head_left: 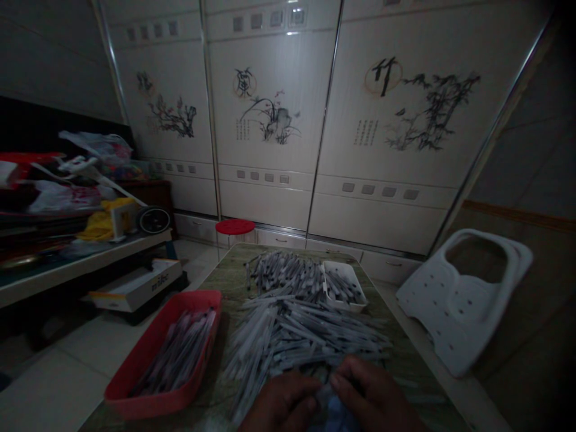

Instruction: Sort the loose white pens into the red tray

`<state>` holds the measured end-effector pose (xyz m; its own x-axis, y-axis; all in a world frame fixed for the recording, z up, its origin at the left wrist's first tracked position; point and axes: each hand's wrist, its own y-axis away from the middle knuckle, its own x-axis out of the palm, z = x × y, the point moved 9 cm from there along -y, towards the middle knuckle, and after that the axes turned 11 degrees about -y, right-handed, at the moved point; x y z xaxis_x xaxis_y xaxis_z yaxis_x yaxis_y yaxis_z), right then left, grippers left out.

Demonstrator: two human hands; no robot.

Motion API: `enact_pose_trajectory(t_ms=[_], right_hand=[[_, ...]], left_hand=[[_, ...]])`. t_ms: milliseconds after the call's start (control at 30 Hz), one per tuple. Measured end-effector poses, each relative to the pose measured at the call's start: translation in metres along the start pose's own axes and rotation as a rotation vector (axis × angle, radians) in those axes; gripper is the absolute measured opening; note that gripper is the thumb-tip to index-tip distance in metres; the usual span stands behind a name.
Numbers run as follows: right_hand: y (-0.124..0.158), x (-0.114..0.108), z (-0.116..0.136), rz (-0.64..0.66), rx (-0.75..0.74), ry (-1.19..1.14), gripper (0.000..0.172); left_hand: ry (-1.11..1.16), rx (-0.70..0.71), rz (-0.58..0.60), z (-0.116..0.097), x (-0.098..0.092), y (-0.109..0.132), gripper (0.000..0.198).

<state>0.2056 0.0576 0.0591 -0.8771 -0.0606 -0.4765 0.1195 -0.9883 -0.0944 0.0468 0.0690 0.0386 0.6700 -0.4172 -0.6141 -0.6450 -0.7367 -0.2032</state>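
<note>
My left hand (285, 401) and my right hand (373, 396) are close together at the near edge of the table, fingertips almost meeting. Both have their fingers closed in a pinch. What they hold is too small and dark to make out. Just beyond them lies a large loose pile of thin translucent plastic sticks (310, 327), some with dark ends. Farther back is a second heap of similar sticks (283, 270). A white tray (332, 306) at the back right holds short dark-tipped pieces. To the left, a red plastic basket (155, 408) contains more sticks.
The green-patterned table (229, 255) fills the near middle. A red stool (234, 226) stands behind it. On the right, a white plastic folding chair (454, 318) leans at the wall. At left are a cluttered bench (90, 264) and an open shoe box (144, 285).
</note>
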Motion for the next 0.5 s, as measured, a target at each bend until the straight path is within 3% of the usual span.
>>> enact_pose_trajectory(t_ms=[133,267,500], right_hand=[[-0.001,0.004,-0.002,-0.057,-0.021,0.071,0.044],[0.001,0.002,-0.008,-0.058,0.031,-0.078,0.050],[0.005,0.002,0.003,0.050,0.050,-0.183,0.030]], left_hand=[[-0.037,0.036,0.015,0.000,0.004,0.000,0.043],[-0.015,-0.006,0.006,0.005,0.004,0.001,0.039],[0.001,-0.037,-0.018,0.004,-0.001,0.005,0.034]])
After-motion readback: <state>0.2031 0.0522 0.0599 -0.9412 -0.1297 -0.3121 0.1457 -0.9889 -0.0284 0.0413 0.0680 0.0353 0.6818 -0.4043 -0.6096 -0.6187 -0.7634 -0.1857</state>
